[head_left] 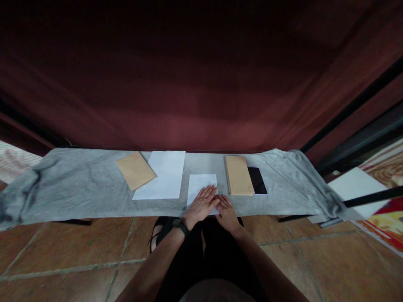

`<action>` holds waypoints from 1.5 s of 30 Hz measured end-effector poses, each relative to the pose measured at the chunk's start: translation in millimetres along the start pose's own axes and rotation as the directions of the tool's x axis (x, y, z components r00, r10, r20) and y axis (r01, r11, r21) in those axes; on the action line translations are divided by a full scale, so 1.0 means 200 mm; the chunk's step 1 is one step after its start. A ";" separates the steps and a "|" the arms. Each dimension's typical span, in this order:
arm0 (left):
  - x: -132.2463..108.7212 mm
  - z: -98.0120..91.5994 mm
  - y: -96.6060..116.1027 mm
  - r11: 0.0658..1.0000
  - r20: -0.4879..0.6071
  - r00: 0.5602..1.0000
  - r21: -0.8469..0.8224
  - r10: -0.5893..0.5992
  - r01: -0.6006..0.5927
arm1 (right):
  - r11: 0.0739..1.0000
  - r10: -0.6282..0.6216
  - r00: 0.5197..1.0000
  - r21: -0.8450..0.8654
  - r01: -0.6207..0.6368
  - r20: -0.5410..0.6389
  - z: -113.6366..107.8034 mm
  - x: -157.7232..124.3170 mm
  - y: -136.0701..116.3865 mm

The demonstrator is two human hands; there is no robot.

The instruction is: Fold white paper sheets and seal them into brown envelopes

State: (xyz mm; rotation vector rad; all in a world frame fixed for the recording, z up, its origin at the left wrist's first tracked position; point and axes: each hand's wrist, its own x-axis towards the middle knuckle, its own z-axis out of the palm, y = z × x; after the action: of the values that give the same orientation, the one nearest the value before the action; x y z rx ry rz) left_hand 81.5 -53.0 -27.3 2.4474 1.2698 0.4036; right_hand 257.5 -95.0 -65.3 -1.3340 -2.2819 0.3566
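Note:
A small white sheet of paper (197, 183), which looks folded, lies on the grey cloth in front of me. My left hand (203, 203) rests flat on it with the fingers stretched out. Close beside it, my right hand (226, 212) lies over the sheet's right edge, its fingers extended and nearly touching the left thumb. Neither hand grips anything. The lower part of the sheet is hidden under the hands. To the left lies a larger white sheet of paper (166, 174), partly covered by a brown envelope (135, 171). A stack of brown envelopes (239, 175) is to the right.
A dark phone (258, 180) sits partly under the envelope stack. Grey cloth (85, 180) covers the narrow table. A dark red curtain (189, 96) hangs behind it. Black bars (355, 102) slant on the right. A white board (355, 184) is beyond the table's right end.

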 end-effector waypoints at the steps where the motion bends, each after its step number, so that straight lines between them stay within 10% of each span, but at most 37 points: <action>1: 0.05 0.03 -0.01 1.000 0.020 1.000 0.009 -0.010 0.009 | 1.000 0.001 1.000 -0.009 -0.001 -0.003 0.00 0.00 0.00; 11: 0.18 0.06 -0.25 0.994 -0.099 0.995 0.104 -0.018 0.029 | 0.999 -0.013 1.000 -0.033 0.014 0.026 0.00 0.00 0.02; 20: -0.22 -0.13 -0.47 0.968 -0.041 0.991 -0.225 -0.127 0.115 | 0.993 0.055 0.997 0.105 -0.048 -0.060 0.00 0.01 0.02; 27: -0.45 -0.13 -0.41 0.929 -0.130 0.976 -0.352 -0.174 0.118 | 0.974 0.099 0.988 0.213 -0.073 -0.116 0.00 0.02 0.02; 34: -0.38 -0.06 -0.34 0.890 -0.301 0.886 -0.400 -0.352 0.218 | 0.946 0.171 0.967 0.307 -0.107 -0.188 -0.02 0.03 0.00; 45: -0.19 -0.09 -0.32 0.807 -0.276 0.775 -0.370 -0.568 0.460 | 0.938 0.339 0.909 0.169 -0.304 -0.242 0.03 0.18 0.02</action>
State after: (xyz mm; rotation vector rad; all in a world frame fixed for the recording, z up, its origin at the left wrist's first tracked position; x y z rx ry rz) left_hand 6.6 -47.8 -42.4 1.7201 1.8315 0.8545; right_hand 242.8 -61.5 -63.9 -1.5882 -1.7882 0.3966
